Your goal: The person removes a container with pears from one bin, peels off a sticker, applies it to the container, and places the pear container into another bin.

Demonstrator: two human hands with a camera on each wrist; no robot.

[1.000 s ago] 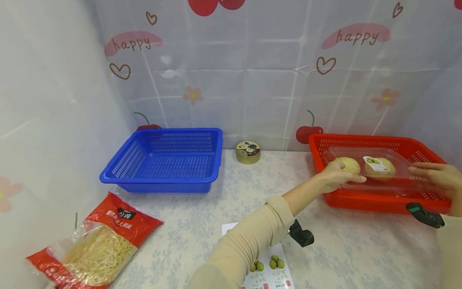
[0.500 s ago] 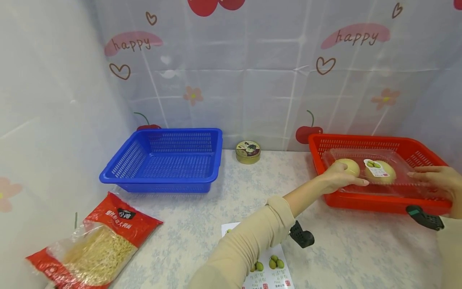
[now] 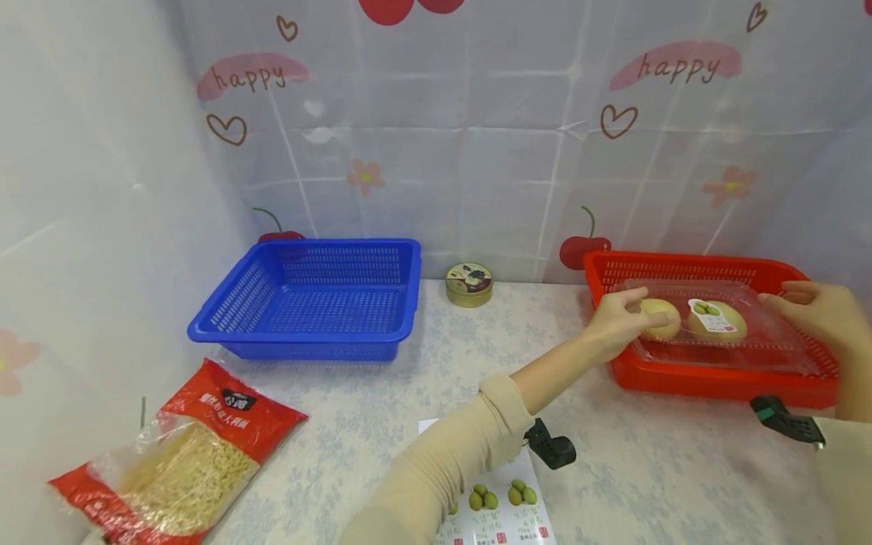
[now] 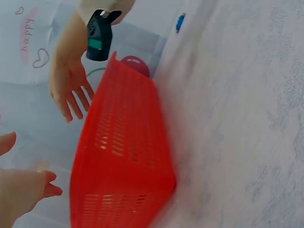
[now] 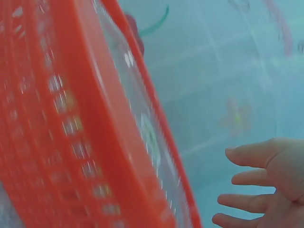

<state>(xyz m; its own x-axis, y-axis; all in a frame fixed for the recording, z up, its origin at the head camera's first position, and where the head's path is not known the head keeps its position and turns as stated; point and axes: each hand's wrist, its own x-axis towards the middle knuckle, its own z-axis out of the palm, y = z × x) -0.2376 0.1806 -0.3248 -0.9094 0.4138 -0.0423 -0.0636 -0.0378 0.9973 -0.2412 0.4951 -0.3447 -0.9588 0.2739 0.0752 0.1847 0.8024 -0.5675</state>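
A clear plastic clamshell box (image 3: 770,348) lies inside the red basket (image 3: 702,382), holding two round pale-yellow fruits (image 3: 659,318). A white label (image 3: 711,316) with green fruit printed on it is on the box lid. At the box's left end my left hand (image 3: 616,322) has its fingers spread, thumb overlapping a fruit in the head view. Over the right end, my right hand (image 3: 827,314) extends its fingers; the right wrist view shows that hand (image 5: 266,180) apart from the basket rim with nothing in it.
A blue basket (image 3: 306,352) stands at the back left, with a round tin (image 3: 468,285) right of it. A red bag of pasta (image 3: 191,462) lies front left. A sheet of fruit labels (image 3: 504,499) lies partly under my left sleeve.
The box has settled in the red basket. Both hands have let go of it: the left drew back slightly left, the right lifted with its fingers spreading.
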